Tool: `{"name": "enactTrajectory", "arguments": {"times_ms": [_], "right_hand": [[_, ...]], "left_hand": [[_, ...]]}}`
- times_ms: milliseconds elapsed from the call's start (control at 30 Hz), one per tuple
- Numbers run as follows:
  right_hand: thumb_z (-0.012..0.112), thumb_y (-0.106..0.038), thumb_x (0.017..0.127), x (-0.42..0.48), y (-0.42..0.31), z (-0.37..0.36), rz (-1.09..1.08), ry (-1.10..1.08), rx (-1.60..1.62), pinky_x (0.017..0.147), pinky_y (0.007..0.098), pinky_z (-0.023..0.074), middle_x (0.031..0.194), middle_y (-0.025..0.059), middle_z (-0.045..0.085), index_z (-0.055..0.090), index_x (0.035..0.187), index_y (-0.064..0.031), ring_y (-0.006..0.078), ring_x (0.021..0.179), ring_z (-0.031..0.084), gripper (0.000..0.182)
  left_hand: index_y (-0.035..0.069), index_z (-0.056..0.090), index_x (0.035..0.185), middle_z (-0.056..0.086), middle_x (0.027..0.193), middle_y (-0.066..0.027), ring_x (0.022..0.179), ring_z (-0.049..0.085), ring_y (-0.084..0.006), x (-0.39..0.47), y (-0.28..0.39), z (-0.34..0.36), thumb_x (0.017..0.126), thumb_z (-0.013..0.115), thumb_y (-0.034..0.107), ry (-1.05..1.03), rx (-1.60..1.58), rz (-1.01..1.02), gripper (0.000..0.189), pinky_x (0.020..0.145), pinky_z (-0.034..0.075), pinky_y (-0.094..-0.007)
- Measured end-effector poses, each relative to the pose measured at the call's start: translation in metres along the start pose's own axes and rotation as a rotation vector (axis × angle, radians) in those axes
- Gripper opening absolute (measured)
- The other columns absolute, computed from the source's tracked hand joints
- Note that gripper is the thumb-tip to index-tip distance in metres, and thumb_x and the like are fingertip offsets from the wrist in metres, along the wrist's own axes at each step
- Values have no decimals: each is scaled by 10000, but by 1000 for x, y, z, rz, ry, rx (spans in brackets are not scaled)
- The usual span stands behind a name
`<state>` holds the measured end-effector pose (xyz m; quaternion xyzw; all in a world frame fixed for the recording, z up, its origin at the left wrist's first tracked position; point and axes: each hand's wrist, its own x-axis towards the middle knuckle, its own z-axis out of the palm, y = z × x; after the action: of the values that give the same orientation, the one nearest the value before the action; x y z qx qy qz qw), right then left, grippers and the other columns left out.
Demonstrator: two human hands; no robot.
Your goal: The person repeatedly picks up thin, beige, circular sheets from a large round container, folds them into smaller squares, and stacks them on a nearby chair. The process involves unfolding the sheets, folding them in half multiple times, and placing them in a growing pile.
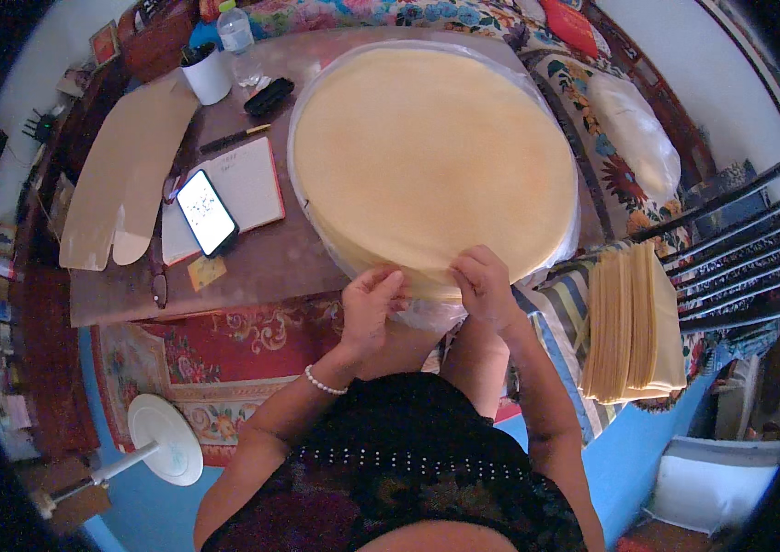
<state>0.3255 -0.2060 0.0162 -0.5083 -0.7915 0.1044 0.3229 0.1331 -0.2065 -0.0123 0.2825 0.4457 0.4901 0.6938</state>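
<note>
A large round stack of thin pale-yellow sheets (431,152), perhaps pastry sheets, lies before me on clear plastic wrap (424,314). At the near rim, my left hand (371,307) pinches the sheet edge between thumb and fingers. My right hand (485,284) grips the same edge a little farther right, its fingers curled. Between the two hands the thin edges hang slightly loose. How many layers are held is hidden by the fingers. To my right, folded yellow sheets (631,324) stand packed side by side on a striped cloth (562,310).
Left on the wooden table (279,272) are a lit phone (206,212) on an open notebook (248,183), glasses (159,286), a pen (224,141), a black case (269,96), a white cup (207,76), a plastic bottle (235,31) and cardboard (124,172). A black slatted chair (735,255) stands right.
</note>
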Motion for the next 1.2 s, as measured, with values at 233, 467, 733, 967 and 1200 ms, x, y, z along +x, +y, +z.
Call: {"name": "enactTrajectory", "arguments": {"times_ms": [233,467,733,967,1200], "right_hand": [[620,-21,702,2,0,0,-73,7,-8,585,371,431,729,125,531,561,754,-27,302,694,536,79],[584,-182,763,35,-24,12,36,-157,36,621,421,446,793,138,548,567,753,-50,339,752,539,134],[603,-104,736,50,-18,19,33,-254,29,535,373,427,663,150,529,572,695,-13,314,606,538,104],[588,-99,731,57,-13,21,56,-337,30,549,386,426,672,150,539,572,698,-11,327,613,540,95],[546,-69,719,61,-17,21,-2,-275,-305,563,404,452,734,135,533,511,778,-49,328,653,564,71]], "left_hand": [[8,582,846,613,751,-70,649,591,-127,14,2,11,849,561,92,-8,-110,-79,87,571,496,-234],[-4,593,838,624,772,-76,661,595,-126,16,-5,7,859,538,76,-26,-111,-31,100,578,502,-237],[-8,607,838,623,759,-65,651,588,-114,20,-5,6,875,505,79,-58,50,45,139,573,503,-242],[-10,569,840,617,741,-74,633,582,-119,20,-3,4,881,491,82,-95,14,25,127,560,500,-248],[7,506,805,599,698,-83,571,560,-118,13,0,0,873,484,103,-58,123,0,119,487,460,-239]]}}
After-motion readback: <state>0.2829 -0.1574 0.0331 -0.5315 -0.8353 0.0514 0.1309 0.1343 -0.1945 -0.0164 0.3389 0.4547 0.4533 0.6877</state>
